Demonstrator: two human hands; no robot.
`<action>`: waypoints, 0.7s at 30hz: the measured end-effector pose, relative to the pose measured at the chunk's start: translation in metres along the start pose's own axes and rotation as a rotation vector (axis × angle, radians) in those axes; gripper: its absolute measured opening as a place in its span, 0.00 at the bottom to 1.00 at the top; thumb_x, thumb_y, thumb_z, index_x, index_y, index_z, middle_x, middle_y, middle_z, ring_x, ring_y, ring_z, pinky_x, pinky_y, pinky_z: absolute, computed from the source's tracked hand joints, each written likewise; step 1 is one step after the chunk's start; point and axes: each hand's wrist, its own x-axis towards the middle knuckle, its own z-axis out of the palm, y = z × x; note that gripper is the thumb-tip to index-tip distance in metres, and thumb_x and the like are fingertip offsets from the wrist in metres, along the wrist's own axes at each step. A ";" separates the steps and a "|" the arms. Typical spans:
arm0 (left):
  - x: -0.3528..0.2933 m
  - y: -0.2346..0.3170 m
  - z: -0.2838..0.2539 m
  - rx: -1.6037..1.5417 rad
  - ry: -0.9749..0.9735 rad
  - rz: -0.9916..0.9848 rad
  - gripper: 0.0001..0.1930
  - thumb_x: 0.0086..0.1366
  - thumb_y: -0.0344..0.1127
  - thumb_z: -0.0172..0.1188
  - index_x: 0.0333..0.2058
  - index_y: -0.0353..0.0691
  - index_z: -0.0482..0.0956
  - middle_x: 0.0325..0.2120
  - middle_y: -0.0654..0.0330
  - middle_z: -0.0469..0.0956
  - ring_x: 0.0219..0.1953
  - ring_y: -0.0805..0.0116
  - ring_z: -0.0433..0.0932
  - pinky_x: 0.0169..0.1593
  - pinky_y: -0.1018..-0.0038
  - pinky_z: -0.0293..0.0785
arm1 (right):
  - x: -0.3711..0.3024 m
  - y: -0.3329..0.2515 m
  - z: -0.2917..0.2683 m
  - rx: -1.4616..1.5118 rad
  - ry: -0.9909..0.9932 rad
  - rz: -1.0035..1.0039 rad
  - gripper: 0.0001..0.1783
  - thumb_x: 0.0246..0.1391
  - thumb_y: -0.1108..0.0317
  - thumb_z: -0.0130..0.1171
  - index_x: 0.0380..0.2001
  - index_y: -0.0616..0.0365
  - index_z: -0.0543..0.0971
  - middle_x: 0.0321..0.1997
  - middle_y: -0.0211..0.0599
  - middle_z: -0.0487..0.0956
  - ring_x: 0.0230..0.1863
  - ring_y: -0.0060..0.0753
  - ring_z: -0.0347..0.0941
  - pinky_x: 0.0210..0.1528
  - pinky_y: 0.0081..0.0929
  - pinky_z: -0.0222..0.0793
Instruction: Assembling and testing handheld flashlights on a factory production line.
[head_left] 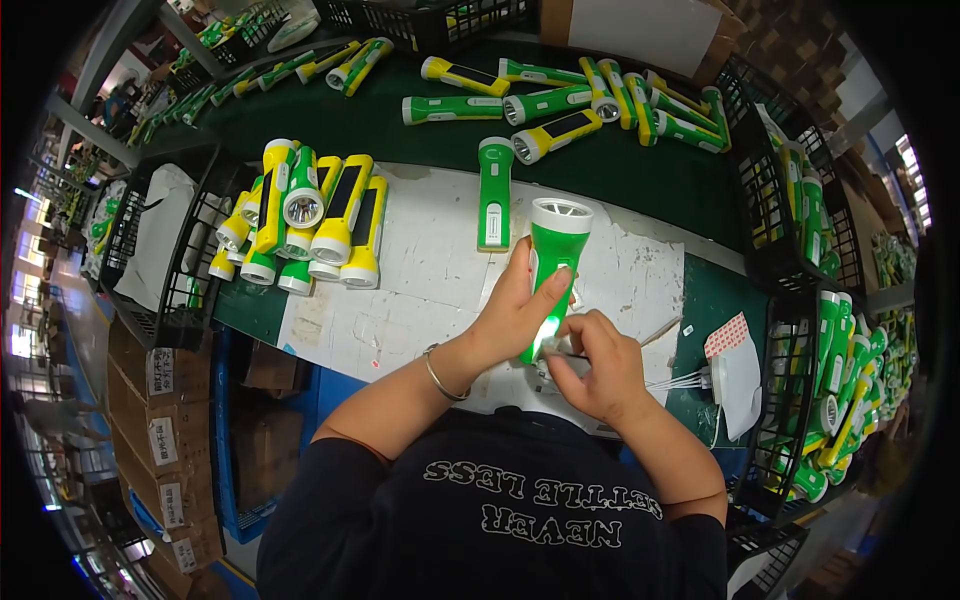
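Note:
My left hand (515,318) is wrapped round the body of a green flashlight (561,243) with a white head, held tilted with its lens end away from me. A bright white-green glow shows near its lower end. At that end my right hand (603,370) is closed, thumb and fingers pinched on something small and pale that I cannot make out. Just beyond lies another green flashlight (494,195) with a white switch panel, on the white work board (420,225). To the left is a pile of yellow and green flashlights (303,207), some with dark panels.
Several flashlights (553,104) lie along the green bench (380,130) at the back. Black crates stand left (160,250) and right (795,390), the right one full of flashlights. Thin white cables (678,382) run near a white sheet (737,385). Cardboard boxes (170,430) are stacked lower left.

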 end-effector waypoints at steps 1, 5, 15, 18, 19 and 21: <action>0.000 -0.002 -0.003 -0.030 0.047 0.034 0.19 0.66 0.40 0.46 0.50 0.38 0.54 0.37 0.58 0.69 0.34 0.75 0.70 0.38 0.78 0.70 | -0.003 -0.002 -0.004 0.067 -0.040 -0.039 0.13 0.36 0.70 0.62 0.28 0.55 0.70 0.22 0.32 0.69 0.18 0.33 0.69 0.18 0.26 0.63; 0.004 0.014 -0.010 -0.138 0.100 0.086 0.21 0.66 0.42 0.45 0.51 0.39 0.52 0.40 0.56 0.68 0.37 0.73 0.70 0.40 0.76 0.69 | -0.032 0.010 0.010 -0.041 -0.041 -0.274 0.10 0.35 0.71 0.62 0.24 0.53 0.71 0.20 0.31 0.67 0.14 0.30 0.65 0.15 0.27 0.60; 0.001 0.033 -0.005 -0.171 0.078 0.118 0.23 0.66 0.43 0.44 0.54 0.41 0.49 0.41 0.55 0.67 0.38 0.72 0.70 0.41 0.76 0.70 | -0.040 0.018 0.016 -0.094 -0.057 -0.337 0.10 0.32 0.72 0.63 0.23 0.52 0.73 0.20 0.31 0.68 0.15 0.30 0.65 0.16 0.26 0.60; -0.001 0.036 -0.003 -0.141 0.067 0.129 0.23 0.66 0.42 0.44 0.54 0.41 0.48 0.41 0.55 0.67 0.38 0.72 0.70 0.40 0.75 0.70 | -0.040 0.018 0.018 -0.096 -0.061 -0.339 0.12 0.30 0.74 0.64 0.23 0.52 0.73 0.21 0.32 0.70 0.15 0.31 0.65 0.16 0.26 0.60; -0.001 0.037 -0.002 -0.140 0.067 0.129 0.23 0.66 0.42 0.44 0.54 0.41 0.48 0.41 0.55 0.67 0.38 0.72 0.70 0.40 0.75 0.70 | -0.040 0.018 0.019 -0.103 -0.058 -0.339 0.12 0.30 0.74 0.64 0.23 0.52 0.73 0.21 0.32 0.70 0.15 0.31 0.65 0.16 0.26 0.60; -0.001 0.039 0.000 -0.129 0.086 0.107 0.22 0.66 0.40 0.44 0.53 0.41 0.49 0.41 0.54 0.67 0.37 0.72 0.71 0.39 0.75 0.71 | -0.039 0.019 0.022 -0.109 -0.050 -0.341 0.12 0.31 0.74 0.64 0.22 0.52 0.73 0.21 0.32 0.70 0.15 0.31 0.65 0.16 0.26 0.60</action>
